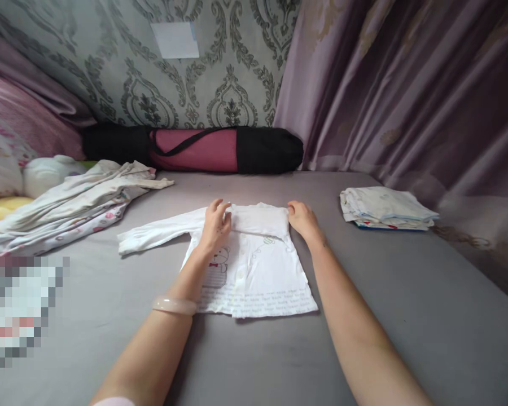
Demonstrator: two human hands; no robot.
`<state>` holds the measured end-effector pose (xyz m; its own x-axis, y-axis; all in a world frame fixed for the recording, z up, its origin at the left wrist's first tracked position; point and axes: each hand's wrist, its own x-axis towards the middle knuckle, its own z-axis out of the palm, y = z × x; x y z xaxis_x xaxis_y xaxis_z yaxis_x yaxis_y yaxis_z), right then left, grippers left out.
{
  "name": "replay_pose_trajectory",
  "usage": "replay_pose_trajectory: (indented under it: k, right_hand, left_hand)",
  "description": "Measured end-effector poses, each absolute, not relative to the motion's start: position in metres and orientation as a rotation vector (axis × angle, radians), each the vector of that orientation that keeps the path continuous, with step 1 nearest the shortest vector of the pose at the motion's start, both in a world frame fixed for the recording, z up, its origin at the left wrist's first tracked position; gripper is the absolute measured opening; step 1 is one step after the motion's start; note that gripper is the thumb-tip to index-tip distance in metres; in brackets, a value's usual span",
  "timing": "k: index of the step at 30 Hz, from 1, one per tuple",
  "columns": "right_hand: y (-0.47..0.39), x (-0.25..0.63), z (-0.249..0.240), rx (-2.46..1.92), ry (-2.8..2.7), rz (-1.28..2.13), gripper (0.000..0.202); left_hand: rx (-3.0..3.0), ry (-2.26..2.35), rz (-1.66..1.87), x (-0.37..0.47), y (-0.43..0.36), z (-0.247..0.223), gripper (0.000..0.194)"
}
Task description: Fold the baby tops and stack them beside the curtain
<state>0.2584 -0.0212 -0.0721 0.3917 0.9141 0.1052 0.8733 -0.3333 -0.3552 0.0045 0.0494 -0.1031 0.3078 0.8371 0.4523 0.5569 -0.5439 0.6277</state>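
A white long-sleeved baby shirt (275, 270) lies flat, front up, on the grey bed sheet. It has a row of buttons, a bear print on its left half and lines of small print along the hem. One sleeve (258, 219) is folded across the chest; the other (161, 230) stretches out to the left. My left hand (217, 225) is over the left shoulder, by the end of the folded sleeve, fingers curved and apart. At the right shoulder fold, my right hand (303, 219) pinches the edge of the shirt.
Folded clothes (387, 207) are stacked at the right. Loose clothes (80, 197) lie in a heap at the left, near a white plush toy (51, 175). A pink and black long bag (198, 149) lines the wall. Curtains (342, 84) hang at the right.
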Motion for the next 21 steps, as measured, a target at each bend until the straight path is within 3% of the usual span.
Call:
replay_pose_trajectory:
  k: [5, 9, 21]
  right_hand:
    - [-0.024, 0.213, -0.059, -2.049, -1.916, 0.208, 0.044]
    - [-0.026, 0.173, -0.075, -1.923, -2.16, 0.354, 0.054]
    - [-0.033, 0.164, -0.091, -2.089, -2.075, 0.398, 0.066]
  left_hand:
    - [2.595, 1.076, 0.867, 0.011, 0.038, -0.097, 0.03]
    - [2.721, 1.046, 0.606, 0.016, 0.032, -0.108, 0.042]
    - [2.647, 1.339, 0.143, 0.016, 0.02, -0.105, 0.056]
